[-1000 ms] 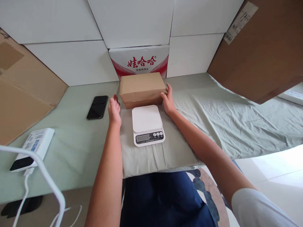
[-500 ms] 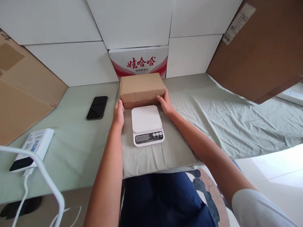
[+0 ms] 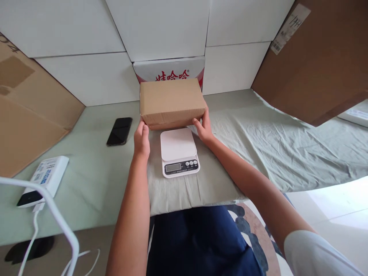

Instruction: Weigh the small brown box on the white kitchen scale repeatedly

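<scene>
A cardboard box sat at centre frame, long axis running left to right, held just beyond the white kitchen scale. The left hand pressed its lower left corner and the right hand its lower right, fingers curled under the edge, both equally near. A black phone lay left on the surface.

The cardboard box hides the lower lettering on the red-and-white carton behind it.
</scene>
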`<act>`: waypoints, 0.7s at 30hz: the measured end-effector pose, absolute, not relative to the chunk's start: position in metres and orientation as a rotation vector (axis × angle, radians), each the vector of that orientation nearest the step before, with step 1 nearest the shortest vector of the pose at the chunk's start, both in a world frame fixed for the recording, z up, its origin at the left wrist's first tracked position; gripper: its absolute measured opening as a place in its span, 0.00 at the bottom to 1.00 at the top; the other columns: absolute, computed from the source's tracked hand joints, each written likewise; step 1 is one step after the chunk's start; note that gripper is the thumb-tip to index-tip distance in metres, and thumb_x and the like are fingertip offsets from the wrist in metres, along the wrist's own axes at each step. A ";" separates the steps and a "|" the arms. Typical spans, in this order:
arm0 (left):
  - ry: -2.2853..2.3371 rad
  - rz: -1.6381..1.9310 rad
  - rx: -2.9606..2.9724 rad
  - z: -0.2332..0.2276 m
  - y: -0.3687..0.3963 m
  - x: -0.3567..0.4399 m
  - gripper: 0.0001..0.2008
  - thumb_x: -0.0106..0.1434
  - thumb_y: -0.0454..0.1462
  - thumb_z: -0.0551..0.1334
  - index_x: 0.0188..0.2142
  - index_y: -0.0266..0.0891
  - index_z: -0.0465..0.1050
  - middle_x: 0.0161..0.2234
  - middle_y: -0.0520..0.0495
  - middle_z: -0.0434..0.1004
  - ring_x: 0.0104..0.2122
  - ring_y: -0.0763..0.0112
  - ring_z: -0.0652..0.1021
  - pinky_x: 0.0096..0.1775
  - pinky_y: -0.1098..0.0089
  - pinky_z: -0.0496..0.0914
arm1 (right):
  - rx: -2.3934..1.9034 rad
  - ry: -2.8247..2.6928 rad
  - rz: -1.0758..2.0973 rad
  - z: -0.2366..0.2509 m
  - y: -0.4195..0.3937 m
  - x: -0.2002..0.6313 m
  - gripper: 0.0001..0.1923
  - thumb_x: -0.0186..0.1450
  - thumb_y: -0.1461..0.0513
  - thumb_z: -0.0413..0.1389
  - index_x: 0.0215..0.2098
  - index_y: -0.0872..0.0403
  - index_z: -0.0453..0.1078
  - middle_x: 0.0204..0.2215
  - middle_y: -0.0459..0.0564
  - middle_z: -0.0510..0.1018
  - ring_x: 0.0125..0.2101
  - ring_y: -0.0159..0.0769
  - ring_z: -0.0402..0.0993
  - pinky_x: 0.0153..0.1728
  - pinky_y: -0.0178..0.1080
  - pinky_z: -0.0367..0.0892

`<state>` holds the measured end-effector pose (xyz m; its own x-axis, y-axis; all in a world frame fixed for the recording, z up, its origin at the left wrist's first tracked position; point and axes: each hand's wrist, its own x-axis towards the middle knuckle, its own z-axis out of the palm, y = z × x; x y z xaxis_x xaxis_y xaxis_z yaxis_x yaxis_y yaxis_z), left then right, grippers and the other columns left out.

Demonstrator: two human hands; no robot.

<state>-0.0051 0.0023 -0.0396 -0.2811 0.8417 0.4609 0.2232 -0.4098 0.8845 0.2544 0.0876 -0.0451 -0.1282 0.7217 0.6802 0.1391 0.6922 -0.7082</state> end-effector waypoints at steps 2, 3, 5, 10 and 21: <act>1.347 1.776 1.530 -0.033 -0.007 -0.002 0.39 0.65 0.66 0.54 0.58 0.38 0.75 0.56 0.36 0.80 0.64 0.50 0.74 0.64 0.54 0.67 | -0.685 -1.637 0.501 -0.037 0.077 0.258 0.49 0.65 0.32 0.49 0.75 0.44 0.43 0.74 0.54 0.55 0.75 0.56 0.48 0.76 0.62 0.47; 1.345 1.789 1.544 -0.029 -0.012 0.000 0.40 0.65 0.66 0.54 0.58 0.38 0.75 0.55 0.36 0.80 0.64 0.49 0.74 0.64 0.55 0.67 | -0.679 -1.636 0.470 -0.033 0.070 0.260 0.48 0.66 0.32 0.48 0.75 0.43 0.44 0.74 0.54 0.55 0.75 0.57 0.49 0.75 0.63 0.48; 1.325 1.805 1.550 -0.024 -0.026 0.005 0.41 0.65 0.66 0.54 0.59 0.37 0.74 0.55 0.35 0.80 0.64 0.49 0.74 0.65 0.55 0.67 | -0.671 -1.650 0.431 -0.027 0.053 0.264 0.46 0.67 0.34 0.48 0.75 0.42 0.44 0.73 0.55 0.57 0.74 0.58 0.52 0.74 0.64 0.50; 1.256 1.782 1.482 -0.027 -0.075 0.016 0.41 0.66 0.65 0.54 0.63 0.38 0.72 0.62 0.34 0.76 0.68 0.47 0.70 0.67 0.54 0.64 | -0.697 -1.690 0.424 -0.027 0.008 0.271 0.43 0.70 0.38 0.48 0.75 0.42 0.42 0.73 0.56 0.55 0.72 0.56 0.54 0.72 0.65 0.55; 1.334 1.735 1.336 -0.050 -0.134 0.021 0.46 0.63 0.68 0.54 0.66 0.38 0.70 0.68 0.32 0.68 0.70 0.43 0.65 0.69 0.49 0.61 | -0.768 -1.737 0.541 -0.042 -0.037 0.281 0.41 0.71 0.40 0.50 0.76 0.40 0.41 0.74 0.54 0.55 0.72 0.57 0.55 0.71 0.66 0.57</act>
